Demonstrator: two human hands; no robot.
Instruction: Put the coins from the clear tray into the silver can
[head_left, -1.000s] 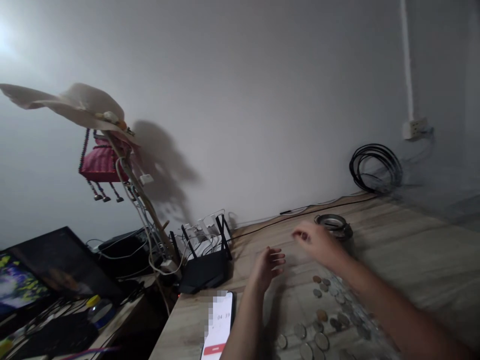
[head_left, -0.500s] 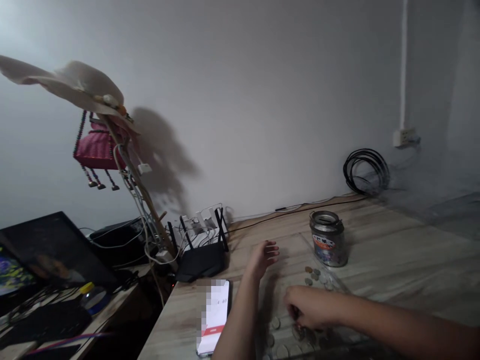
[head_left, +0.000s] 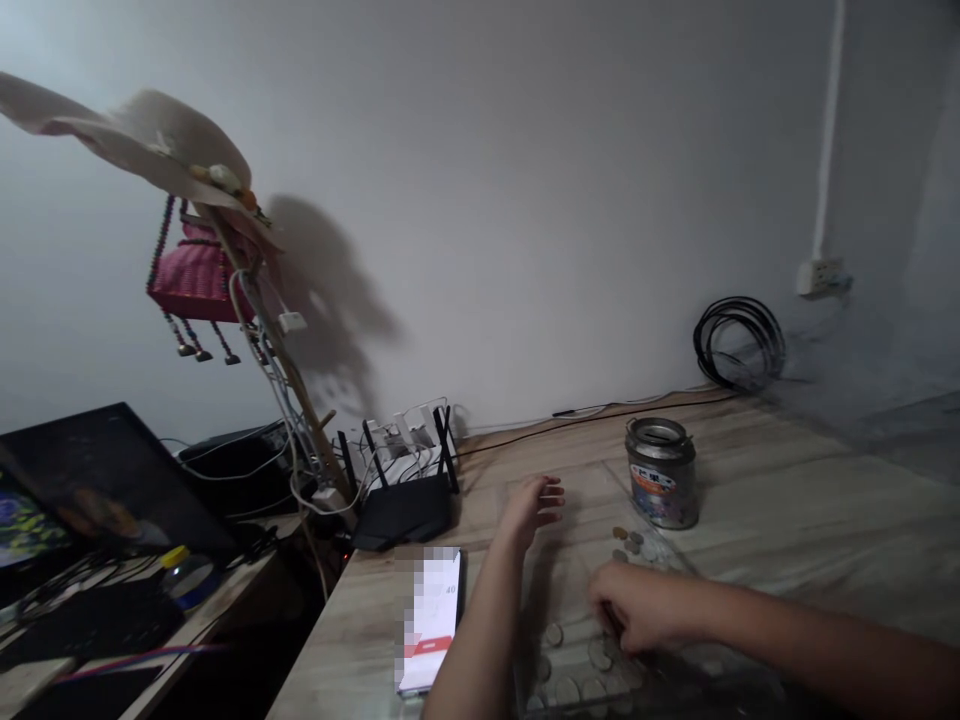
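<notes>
My left hand (head_left: 534,510) hovers over the left part of the table with its fingers apart, holding nothing. Curled downward, my right hand (head_left: 641,607) is over the scattered coins; its fingertips are partly hidden, so I cannot make out what they grip. Several silvery coins (head_left: 553,635) lie to the left of and below it, on or in clear plastic. Beyond the right hand is a smaller group with a brass-coloured coin (head_left: 619,533). A metal tin (head_left: 663,478) with a slotted lid and a printed label stands upright behind those coins.
A lit phone (head_left: 431,625) lies left of my left forearm. Behind it sits a black router (head_left: 403,515) with antennas and cables. Coiled black cable (head_left: 739,343) rests by the wall. At left are a monitor (head_left: 112,490) and a yellow-capped bottle (head_left: 184,578).
The view has shifted slightly. My right hand has moved a little to the right and away from me over the coins, still curled. My left hand stays open in nearly the same place.
</notes>
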